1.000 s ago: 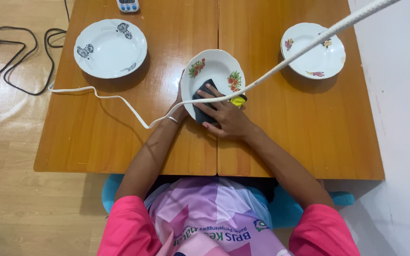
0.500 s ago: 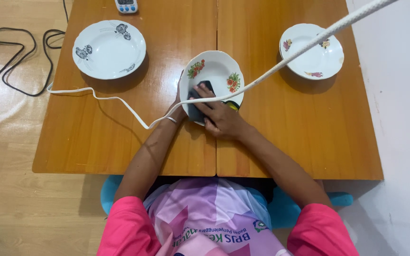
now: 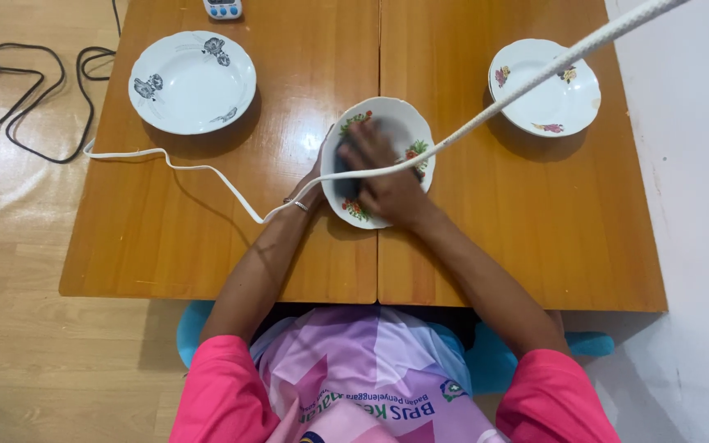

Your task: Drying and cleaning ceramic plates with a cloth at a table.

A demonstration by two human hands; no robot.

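The floral bowl (image 3: 379, 160) sat on the wooden table (image 3: 305, 246), at the seam between its two halves, near the person's edge. The right hand (image 3: 383, 180) lay flat inside that bowl, fingers spread and pressed down on a dark cloth (image 3: 345, 168) (blurred, could be a sponge; cannot tell). The palm covered most of the cloth, so the hand pressed rather than pinched. The left hand (image 3: 315, 176) was cupped against the bowl's left rim, fingers curled round the edge and steadying it; most of it was hidden behind the rim. A thin bracelet (image 3: 299, 204) showed on the left wrist.

A white cord (image 3: 207, 168) ran across the table left of the bowl, passed over the left wrist and continued up over the bowl toward the upper right. A second bowl with grey flowers (image 3: 192, 80) sat well left of and beyond the floral bowl. A third with small coloured flowers (image 3: 545, 86) sat well right of and beyond it. A small timer (image 3: 223, 8) sat at the far edge, left of the seam. Black cables (image 3: 34, 98) lay on the floor left of the table.
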